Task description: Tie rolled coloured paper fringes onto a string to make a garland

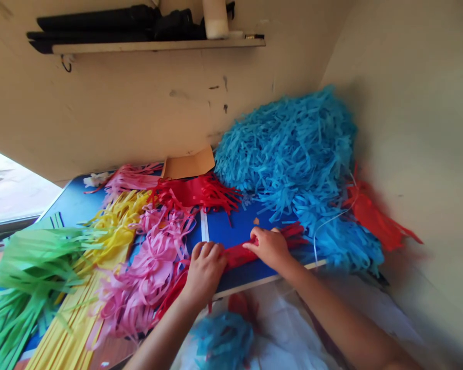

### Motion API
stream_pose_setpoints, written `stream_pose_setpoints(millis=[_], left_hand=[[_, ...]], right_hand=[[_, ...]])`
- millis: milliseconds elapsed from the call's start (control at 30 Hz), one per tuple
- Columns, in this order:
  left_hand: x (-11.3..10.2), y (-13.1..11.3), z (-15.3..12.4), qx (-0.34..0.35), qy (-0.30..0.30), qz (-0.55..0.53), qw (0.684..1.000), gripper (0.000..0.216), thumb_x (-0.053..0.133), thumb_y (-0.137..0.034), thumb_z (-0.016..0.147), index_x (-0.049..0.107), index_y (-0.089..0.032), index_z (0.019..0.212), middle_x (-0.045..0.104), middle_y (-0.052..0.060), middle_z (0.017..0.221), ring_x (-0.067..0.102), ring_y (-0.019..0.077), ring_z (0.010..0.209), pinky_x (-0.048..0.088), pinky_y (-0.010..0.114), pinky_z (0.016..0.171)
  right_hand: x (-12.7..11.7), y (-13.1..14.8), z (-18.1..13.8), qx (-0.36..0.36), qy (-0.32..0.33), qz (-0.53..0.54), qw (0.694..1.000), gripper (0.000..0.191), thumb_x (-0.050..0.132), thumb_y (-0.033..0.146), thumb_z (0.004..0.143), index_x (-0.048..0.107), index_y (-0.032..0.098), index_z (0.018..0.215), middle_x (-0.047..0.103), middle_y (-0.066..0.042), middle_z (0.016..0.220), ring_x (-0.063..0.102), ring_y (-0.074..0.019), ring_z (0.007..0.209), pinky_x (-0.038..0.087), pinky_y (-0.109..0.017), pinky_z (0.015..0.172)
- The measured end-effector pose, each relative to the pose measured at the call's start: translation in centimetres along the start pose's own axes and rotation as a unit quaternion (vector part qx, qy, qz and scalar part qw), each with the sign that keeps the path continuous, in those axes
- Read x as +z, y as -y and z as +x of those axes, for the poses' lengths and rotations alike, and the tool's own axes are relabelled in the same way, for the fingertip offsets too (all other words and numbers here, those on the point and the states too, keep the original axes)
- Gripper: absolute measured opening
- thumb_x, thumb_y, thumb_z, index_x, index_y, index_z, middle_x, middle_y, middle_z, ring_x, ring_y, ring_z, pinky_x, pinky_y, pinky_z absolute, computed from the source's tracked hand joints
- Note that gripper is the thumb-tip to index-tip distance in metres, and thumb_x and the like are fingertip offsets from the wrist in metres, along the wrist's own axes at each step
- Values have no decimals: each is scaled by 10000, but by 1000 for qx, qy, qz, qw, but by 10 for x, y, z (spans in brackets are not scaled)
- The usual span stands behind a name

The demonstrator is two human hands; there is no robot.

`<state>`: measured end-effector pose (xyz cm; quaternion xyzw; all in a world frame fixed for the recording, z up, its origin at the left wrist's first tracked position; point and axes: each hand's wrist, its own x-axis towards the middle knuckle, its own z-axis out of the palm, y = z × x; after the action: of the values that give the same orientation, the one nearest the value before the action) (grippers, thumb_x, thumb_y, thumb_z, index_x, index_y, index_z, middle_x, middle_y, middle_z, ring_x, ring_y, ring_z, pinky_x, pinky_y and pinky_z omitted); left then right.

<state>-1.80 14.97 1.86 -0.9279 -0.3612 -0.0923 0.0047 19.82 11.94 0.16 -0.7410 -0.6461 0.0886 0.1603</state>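
Observation:
Both of my hands press on a strip of red fringed paper (pixel 237 254) lying along the near edge of a blue table (pixel 231 231). My left hand (pixel 204 270) is curled, its fingers closed over the strip's left part. My right hand (pixel 270 246) pinches the strip's right part, fingers bent together. More red fringe trails to the right of that hand, toward the blue pile.
A big heap of blue shredded paper (pixel 293 154) fills the back right corner. Red fringe (pixel 196 192), pink fringe (pixel 154 257), yellow strips (pixel 111 231) and green strips (pixel 34 262) lie to the left. A brown cardboard piece (pixel 189 164) leans at the wall. A shelf (pixel 154 43) hangs above.

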Motion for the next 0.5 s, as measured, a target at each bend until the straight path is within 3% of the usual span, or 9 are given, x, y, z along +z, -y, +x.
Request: stream_pose_setpoints(millis=[67, 133, 200, 267, 500], left_hand=[[-3, 3, 1, 78, 54, -18, 995, 234, 476, -125, 928, 684, -233, 941, 711, 41, 940, 615, 222, 948, 336, 442, 1032], [-8, 4, 0, 98, 85, -26, 991, 217, 497, -104, 886, 679, -216, 924, 699, 36, 896, 627, 210, 898, 291, 473, 1091], [-13, 2, -1, 91, 95, -27, 991, 185, 552, -130, 824, 681, -207, 932, 692, 45, 919, 633, 221, 903, 227, 515, 1141], [-15, -2, -3, 71, 99, -30, 992, 197, 586, -163, 786, 686, -207, 951, 693, 46, 936, 638, 236, 919, 174, 551, 1167], [-4, 3, -7, 22, 70, -33, 997, 313, 470, -71, 843, 704, -219, 987, 735, 48, 1026, 673, 229, 957, 132, 571, 1185]], right_hand=[[-10, -1, -6, -17, -52, -15, 998, 173, 677, 277, 877, 648, 184, 1020, 722, -102, 1009, 644, -265, 938, 350, -391, 855], [-15, -1, -14, -134, -70, -10, 988, 209, 622, 175, 870, 622, 194, 1078, 686, -105, 1135, 602, -260, 1044, 312, -412, 945], [-14, -2, -20, -290, -26, 8, 957, 263, 594, 122, 832, 607, 196, 1084, 687, -79, 1124, 598, -230, 1027, 303, -398, 975], [-7, -4, -20, -364, 31, 21, 931, 287, 578, 97, 795, 602, 177, 1069, 700, -74, 1067, 609, -220, 976, 324, -385, 949], [6, -19, 2, -271, 49, 108, 955, 369, 520, -4, 692, 584, 180, 1005, 719, -14, 919, 651, -168, 854, 329, -337, 879]])
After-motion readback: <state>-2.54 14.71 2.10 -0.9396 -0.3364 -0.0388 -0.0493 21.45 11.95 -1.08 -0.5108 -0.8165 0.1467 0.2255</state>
